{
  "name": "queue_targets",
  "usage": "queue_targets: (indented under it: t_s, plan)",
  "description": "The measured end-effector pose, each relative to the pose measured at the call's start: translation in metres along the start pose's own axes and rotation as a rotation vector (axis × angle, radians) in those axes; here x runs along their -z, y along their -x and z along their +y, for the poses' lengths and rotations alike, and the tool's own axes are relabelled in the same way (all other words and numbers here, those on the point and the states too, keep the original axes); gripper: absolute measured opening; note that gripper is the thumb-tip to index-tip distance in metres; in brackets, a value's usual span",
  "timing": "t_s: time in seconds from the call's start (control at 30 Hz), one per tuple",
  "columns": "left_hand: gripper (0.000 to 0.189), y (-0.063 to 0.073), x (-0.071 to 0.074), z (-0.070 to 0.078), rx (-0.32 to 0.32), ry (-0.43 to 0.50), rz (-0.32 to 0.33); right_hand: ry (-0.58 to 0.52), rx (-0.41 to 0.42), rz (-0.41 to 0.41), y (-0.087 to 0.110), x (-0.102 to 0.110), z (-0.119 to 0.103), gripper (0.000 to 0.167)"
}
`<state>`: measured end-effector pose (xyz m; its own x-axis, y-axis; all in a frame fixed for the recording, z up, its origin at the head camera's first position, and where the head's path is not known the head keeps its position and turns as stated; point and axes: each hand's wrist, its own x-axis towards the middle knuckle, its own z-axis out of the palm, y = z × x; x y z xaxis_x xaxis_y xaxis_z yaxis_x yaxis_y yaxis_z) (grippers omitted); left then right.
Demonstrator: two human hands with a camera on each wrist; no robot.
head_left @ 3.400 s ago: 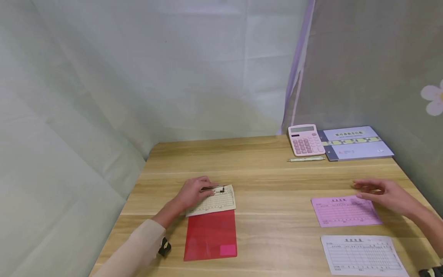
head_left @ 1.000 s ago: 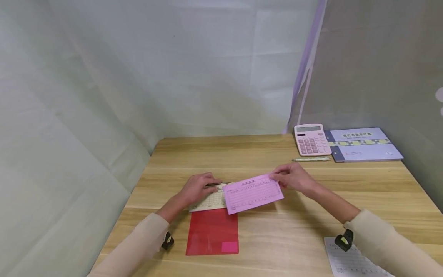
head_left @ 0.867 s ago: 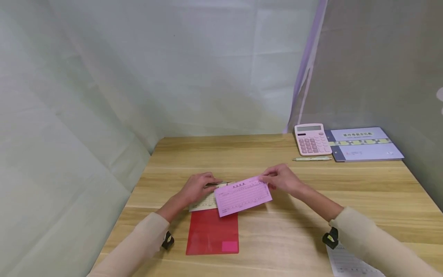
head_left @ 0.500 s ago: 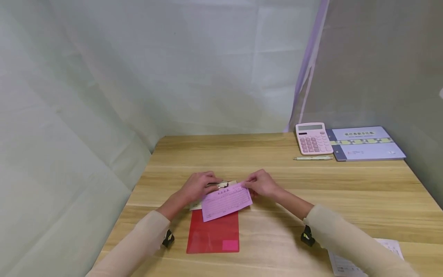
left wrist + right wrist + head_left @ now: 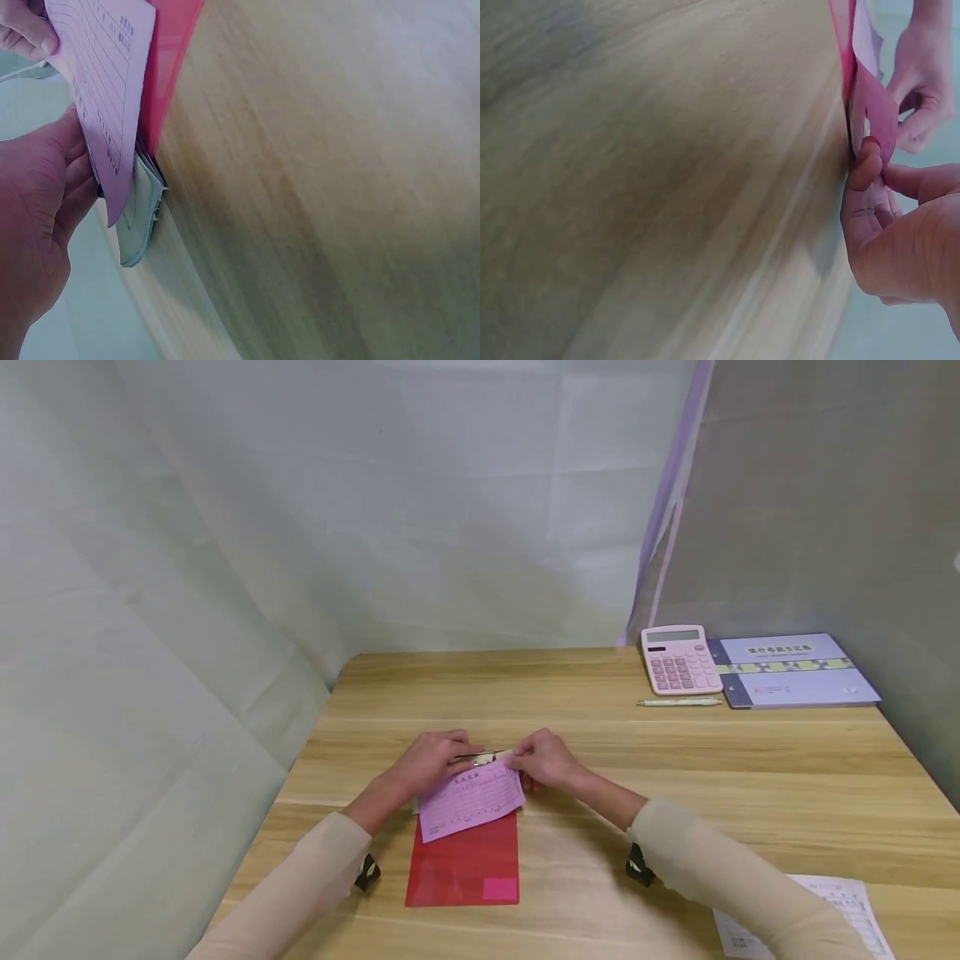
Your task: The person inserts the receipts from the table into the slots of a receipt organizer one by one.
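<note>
My left hand (image 5: 429, 762) grips the metal clip (image 5: 484, 757) at the top of a red clipboard (image 5: 457, 868) that lies on the table. Between thumb and fingers, my right hand (image 5: 549, 762) pinches the upper right corner of a pink printed slip (image 5: 474, 803). The slip is tilted, over the upper part of the board, and its top edge is close to the clip. Beneath it a cream printed slip (image 5: 137, 225) is mostly covered; its corner sticks out in the left wrist view. My left fingertips are partly hidden behind the pink slip there.
A white printed slip (image 5: 840, 902) lies at the front right, partly under my right sleeve. At the back right are a pink calculator (image 5: 678, 660), a pen (image 5: 678, 702) and a blue-grey account book (image 5: 795, 672). Curtains hang behind the wooden table (image 5: 600, 860).
My right hand has picked up the pink slip from the right of the table and carried it left, over the cream slip and board. My left hand has stayed at the clip.
</note>
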<state>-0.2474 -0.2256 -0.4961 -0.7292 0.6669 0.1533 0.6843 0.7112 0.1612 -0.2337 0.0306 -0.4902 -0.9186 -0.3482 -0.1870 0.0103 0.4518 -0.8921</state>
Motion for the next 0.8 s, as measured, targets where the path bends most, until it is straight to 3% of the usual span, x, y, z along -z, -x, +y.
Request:
queue_targets:
  t_s: [0.23,0.6,0.8]
  plan:
    - [0.03,-0.0004,-0.001,0.0007,-0.012,-0.037,-0.009,0.03,0.037,0.002,0.0009,-0.0026,0.0017,0.019]
    - [0.028,0.002,-0.0044,0.0034,-0.131,-0.197,0.024,0.109,0.063,0.046,0.0005,-0.0071,0.0011,0.022]
    - [0.029,0.004,-0.0037,0.0022,-0.159,-0.182,0.044,0.156,0.065,0.08,-0.0024,-0.0102,0.001,0.023]
